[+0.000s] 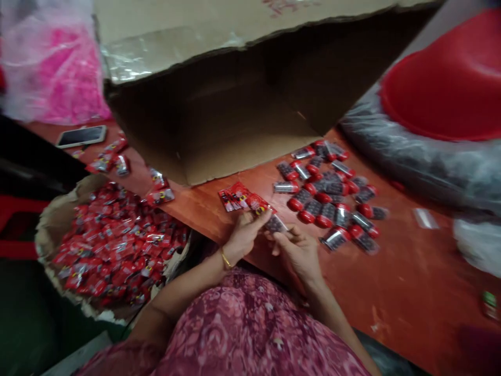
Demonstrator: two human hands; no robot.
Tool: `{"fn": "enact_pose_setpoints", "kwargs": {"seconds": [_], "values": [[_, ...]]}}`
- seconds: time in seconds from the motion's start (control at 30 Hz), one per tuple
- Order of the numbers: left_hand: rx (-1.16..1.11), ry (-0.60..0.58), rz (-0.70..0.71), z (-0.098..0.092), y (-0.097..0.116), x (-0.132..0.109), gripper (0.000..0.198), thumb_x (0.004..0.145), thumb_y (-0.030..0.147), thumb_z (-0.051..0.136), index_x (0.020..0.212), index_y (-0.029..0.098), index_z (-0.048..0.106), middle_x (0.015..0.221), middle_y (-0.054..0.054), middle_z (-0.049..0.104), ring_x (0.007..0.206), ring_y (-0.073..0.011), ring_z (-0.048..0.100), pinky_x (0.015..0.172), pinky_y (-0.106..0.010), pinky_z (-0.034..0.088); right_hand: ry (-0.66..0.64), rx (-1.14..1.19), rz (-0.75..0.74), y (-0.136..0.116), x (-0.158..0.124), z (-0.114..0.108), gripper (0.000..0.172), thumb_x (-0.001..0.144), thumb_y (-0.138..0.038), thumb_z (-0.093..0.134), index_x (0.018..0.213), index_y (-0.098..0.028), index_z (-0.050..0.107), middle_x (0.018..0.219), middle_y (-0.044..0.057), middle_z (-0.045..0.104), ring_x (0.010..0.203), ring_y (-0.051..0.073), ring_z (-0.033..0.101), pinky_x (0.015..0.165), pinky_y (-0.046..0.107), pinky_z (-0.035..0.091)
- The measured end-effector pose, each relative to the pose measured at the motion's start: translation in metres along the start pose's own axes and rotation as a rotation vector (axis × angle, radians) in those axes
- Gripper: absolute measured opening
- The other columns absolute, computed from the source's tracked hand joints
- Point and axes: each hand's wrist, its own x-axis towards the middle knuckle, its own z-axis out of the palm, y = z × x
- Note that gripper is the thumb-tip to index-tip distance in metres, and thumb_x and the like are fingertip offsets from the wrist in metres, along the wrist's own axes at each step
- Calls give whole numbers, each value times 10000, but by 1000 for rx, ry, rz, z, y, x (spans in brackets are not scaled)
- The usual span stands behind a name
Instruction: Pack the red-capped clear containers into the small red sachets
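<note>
My left hand (243,236) and my right hand (300,251) meet above the table's front edge. Between them they pinch a small clear tube (276,223) filled with dark bits, with a red printed wrapper at its upper left end. My left thumb presses on the wrapper end, while the right fingers hold the lower right end. Just beyond my left hand lie several flat red printed wrappers (234,197), fanned out. To the right, a loose group of red-capped clear tubes (327,184) with dark contents is spread on the table.
A large cardboard box (219,151) opens toward me at the back. On the left stands a torn-edged carton (49,256) full of red wrapped pieces (117,245). A phone (81,136), a pink-filled bag (66,73) and a red basin (450,89) on a plastic-covered sack (422,156) surround the orange table (395,297).
</note>
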Motion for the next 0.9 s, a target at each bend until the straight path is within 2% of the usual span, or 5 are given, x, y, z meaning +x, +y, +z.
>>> {"fn": "enact_pose_setpoints", "kwargs": {"seconds": [0.13, 0.27, 0.47, 0.6, 0.9], "values": [[-60, 1, -84, -7, -3, -2, 415, 452, 417, 827, 591, 110, 585, 586, 6, 593, 536, -81, 546, 590, -226, 443, 112, -140, -137, 0, 16, 2, 314, 590, -383, 781, 584, -167, 553, 450, -30, 575, 360, 86, 496, 362, 188, 401], [-60, -3, -91, -16, 4, -7, 409, 473, 430, 816, 602, 113, 593, 583, 4, 601, 541, -91, 559, 617, -245, 453, -30, -194, -229, 0, 29, 11, 341, 638, -377, 749, 509, -168, 512, 407, -43, 510, 362, 64, 442, 370, 178, 367], [161, -71, -4, -24, 21, -1, 366, 498, 375, 817, 724, 132, 664, 714, -14, 673, 666, -118, 607, 706, -251, 474, -84, -82, -215, -1, 29, 11, 319, 650, -423, 720, 809, -196, 560, 547, -63, 555, 404, 70, 484, 394, 185, 420], [336, -142, 90, -18, 21, 4, 331, 597, 426, 754, 702, 125, 663, 724, -39, 688, 693, -129, 614, 711, -243, 477, -24, -114, -187, 2, 24, 8, 280, 706, -452, 653, 755, -192, 561, 525, -54, 543, 399, 76, 489, 391, 192, 424], [134, 91, 36, -4, 15, 3, 425, 467, 432, 812, 703, 147, 603, 630, -16, 676, 636, -175, 658, 646, -291, 522, -75, 13, -36, 4, 16, 14, 366, 676, -528, 650, 697, -189, 514, 518, -52, 563, 367, 81, 526, 370, 183, 401]]}}
